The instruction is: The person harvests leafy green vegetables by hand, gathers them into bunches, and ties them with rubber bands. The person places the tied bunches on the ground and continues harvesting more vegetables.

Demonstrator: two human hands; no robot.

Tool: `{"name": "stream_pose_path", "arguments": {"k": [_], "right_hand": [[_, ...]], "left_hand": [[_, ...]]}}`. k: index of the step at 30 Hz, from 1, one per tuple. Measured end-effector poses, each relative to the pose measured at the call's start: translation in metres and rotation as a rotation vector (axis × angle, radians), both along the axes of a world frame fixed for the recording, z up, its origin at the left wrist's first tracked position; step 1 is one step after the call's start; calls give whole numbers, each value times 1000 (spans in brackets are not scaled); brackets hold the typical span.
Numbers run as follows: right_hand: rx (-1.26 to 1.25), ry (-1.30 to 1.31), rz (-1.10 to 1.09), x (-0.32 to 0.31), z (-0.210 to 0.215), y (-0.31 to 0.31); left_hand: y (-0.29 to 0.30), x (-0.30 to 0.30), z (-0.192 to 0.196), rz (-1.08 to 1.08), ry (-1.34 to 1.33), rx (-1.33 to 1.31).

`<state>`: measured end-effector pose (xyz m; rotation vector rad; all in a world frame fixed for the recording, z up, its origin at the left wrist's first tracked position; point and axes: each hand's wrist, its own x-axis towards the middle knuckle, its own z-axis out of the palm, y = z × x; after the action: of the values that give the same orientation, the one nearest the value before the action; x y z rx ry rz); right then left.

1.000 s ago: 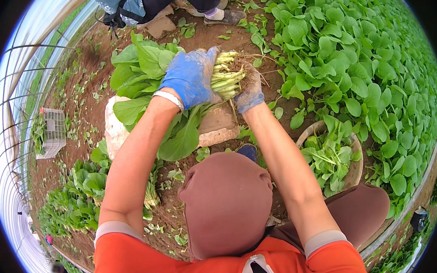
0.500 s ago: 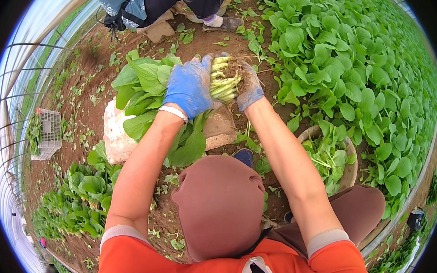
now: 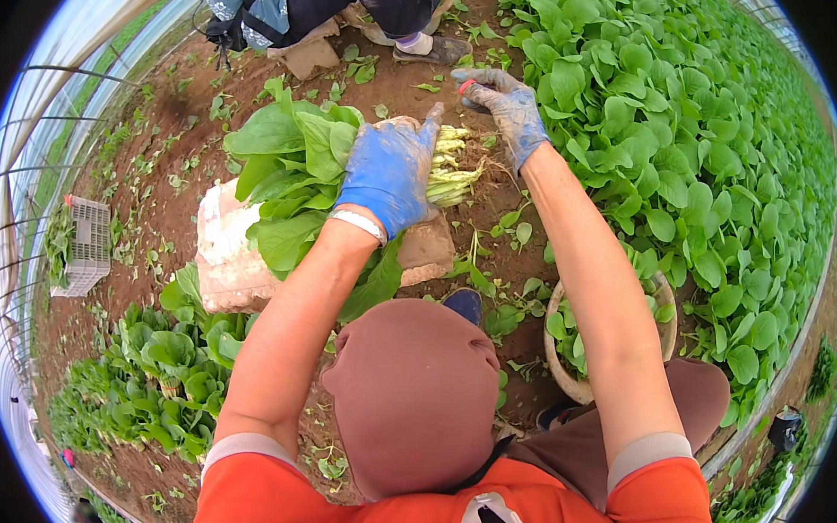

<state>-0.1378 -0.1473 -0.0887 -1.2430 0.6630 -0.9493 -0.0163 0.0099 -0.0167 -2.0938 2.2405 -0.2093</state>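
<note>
My left hand (image 3: pixel 390 173), in a blue glove smeared with soil, grips a bunch of leafy greens (image 3: pixel 290 164) around the stems, with the pale stem ends and roots (image 3: pixel 451 165) pointing right. My right hand (image 3: pixel 505 105), in a grey-blue glove, is lifted just right of the root ends with fingers spread and nothing in it. The bunch hangs over a white sack (image 3: pixel 229 262) lying on the soil.
A dense bed of growing greens (image 3: pixel 706 152) fills the right side. A round basket (image 3: pixel 574 348) with cut leaves sits by my right knee. Harvested plants (image 3: pixel 150 370) lie at left, a grey crate (image 3: pixel 82 246) farther left. Another person's legs (image 3: pixel 367 8) are at the top.
My right hand has let go of the root ends and moved up and to the right, opening. The left hand keeps the bunch and has shifted slightly.
</note>
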Motion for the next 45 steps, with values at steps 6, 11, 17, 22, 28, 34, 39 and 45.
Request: {"name": "stream_pose_path", "arguments": {"k": [6, 11, 17, 22, 28, 34, 39, 45], "right_hand": [[144, -23, 257, 5, 20, 14], [26, 1, 196, 5, 18, 20], [-153, 73, 154, 15, 29, 18], [-241, 138, 198, 30, 54, 14], [-209, 170, 125, 24, 21, 7], [-204, 146, 118, 20, 4, 3], [-310, 305, 32, 22, 16, 20], [-618, 593, 76, 32, 31, 16]], "left_hand": [[2, 6, -1, -20, -19, -34], [-4, 4, -4, -2, -20, -35], [-10, 5, -2, 32, -8, 61], [-5, 2, -2, 37, -24, 18], [-2, 1, 0, 38, 0, 6], [-4, 6, -6, 14, 19, -42], [-7, 10, -13, 0, -4, -70], [-7, 10, -12, 38, 47, -35]]}}
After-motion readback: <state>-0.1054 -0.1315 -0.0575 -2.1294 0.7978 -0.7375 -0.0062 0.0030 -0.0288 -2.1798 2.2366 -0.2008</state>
